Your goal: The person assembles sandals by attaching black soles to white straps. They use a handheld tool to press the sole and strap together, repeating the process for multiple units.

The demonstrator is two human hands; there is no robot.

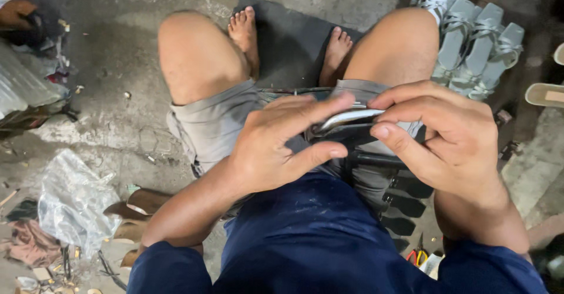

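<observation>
1. A rough grey concrete floor (117, 47) lies below, with a dark mat (288, 41) under the seated person's bare feet.
2. At the far left, a crumpled clear plastic bag (73, 200) sits among scraps.
3. The left hand (276, 147) has its fingers curled, pinching the left end of a silver strap (346, 119) over the lap.
4. The right hand (452, 135) grips the strap's right end, thumb underneath.
5. At the upper right, pale strappy sandals (476, 47) lie in a row, well apart from the hands.
</observation>
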